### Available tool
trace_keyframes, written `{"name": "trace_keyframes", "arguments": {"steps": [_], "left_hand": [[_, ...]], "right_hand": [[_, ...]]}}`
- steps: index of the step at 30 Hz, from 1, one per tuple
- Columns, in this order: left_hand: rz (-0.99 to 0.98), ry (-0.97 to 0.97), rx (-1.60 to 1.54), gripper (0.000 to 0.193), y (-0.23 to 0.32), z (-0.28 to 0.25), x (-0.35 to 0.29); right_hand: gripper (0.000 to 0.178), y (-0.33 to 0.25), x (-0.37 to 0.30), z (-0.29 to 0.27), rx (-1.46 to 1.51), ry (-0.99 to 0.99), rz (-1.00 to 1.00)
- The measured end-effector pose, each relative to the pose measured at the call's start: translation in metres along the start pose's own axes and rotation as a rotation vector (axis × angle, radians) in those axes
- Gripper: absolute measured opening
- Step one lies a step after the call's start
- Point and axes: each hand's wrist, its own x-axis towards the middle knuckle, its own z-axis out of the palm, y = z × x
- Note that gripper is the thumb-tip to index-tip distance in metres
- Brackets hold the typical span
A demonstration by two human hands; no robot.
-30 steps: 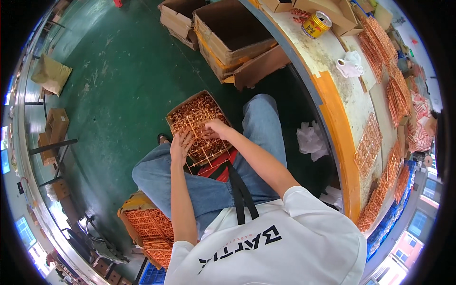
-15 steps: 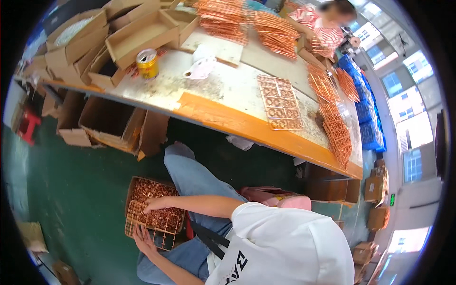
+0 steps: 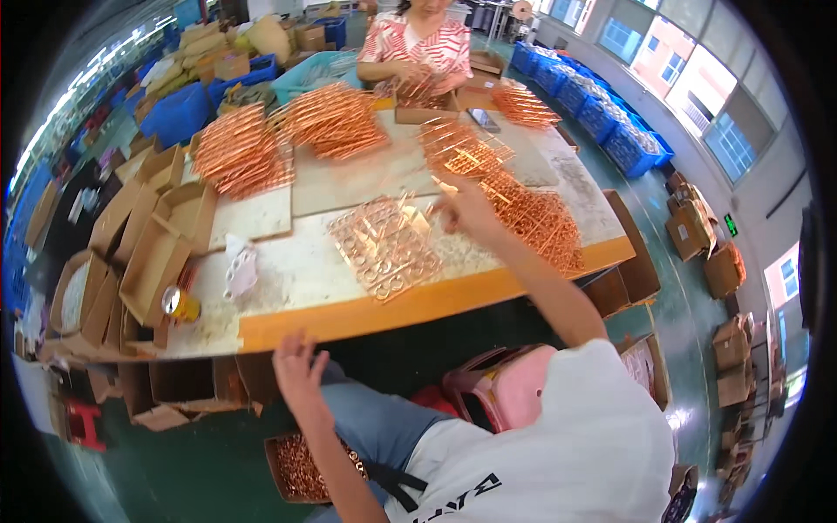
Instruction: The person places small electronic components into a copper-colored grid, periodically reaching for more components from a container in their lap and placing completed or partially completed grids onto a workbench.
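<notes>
My right hand (image 3: 466, 212) reaches over the table, between a flat copper-coloured grid frame with rings (image 3: 384, 248) and a pile of copper-coloured grid frames (image 3: 532, 218). A finger of it points away from me beside the pile; it looks slightly blurred, and I make out nothing held. My left hand (image 3: 301, 370) hovers near the table's front edge, fingers spread, holding nothing. Below my left forearm, a cardboard box of small copper-coloured rings (image 3: 296, 466) stands by my leg, partly hidden by the arm.
More copper-coloured frame stacks (image 3: 240, 157) lie on the table's far side. A yellow can (image 3: 180, 303), a white cup-like object (image 3: 241, 268) and cardboard boxes (image 3: 157, 261) are at left. Opposite, a person in a red-and-white top (image 3: 427, 48) handles frames. A pink stool (image 3: 506, 383) stands beside me.
Both hands have left the ring box and the grid frame over it. My right hand has moved up over the table, my left toward its edge. The view has swung up toward the table.
</notes>
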Motion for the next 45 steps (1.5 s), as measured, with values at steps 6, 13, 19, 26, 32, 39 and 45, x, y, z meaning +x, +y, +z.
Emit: {"name": "trace_keyframes", "arguments": {"steps": [6, 13, 19, 26, 32, 39, 45], "left_hand": [[-0.198, -0.210, 0.184, 0.029, -0.068, 0.046, -0.002], [-0.100, 0.023, 0.595, 0.015, -0.058, 0.018, -0.024], [0.107, -0.480, 0.544, 0.009, -0.093, 0.145, -0.025], [0.343, -0.462, 0.561, 0.029, -0.107, 0.188, -0.046], [-0.169, -0.279, 0.200, 0.069, -0.068, 0.089, -0.069], [-0.177, 0.330, 0.052, 0.046, -0.010, -0.118, -0.172], [0.060, 0.940, -0.071, 0.033, -0.047, -0.215, -0.242]], "right_hand": [[0.058, 0.040, 0.194, -0.222, -0.664, 0.198, -0.372], [0.078, 0.065, 0.066, -0.250, -1.762, 0.036, 0.052], [0.067, 0.047, 0.024, -0.252, -1.419, 0.243, -0.093], [0.041, -0.045, -0.020, -0.261, -0.699, 0.241, 0.050], [0.032, -0.049, -0.109, 0.026, -0.560, -0.116, 0.048], [0.017, 0.045, -0.181, 0.289, 0.193, -1.030, 0.392], [0.027, 0.148, -0.270, 0.400, 0.151, -1.664, 0.889]]}}
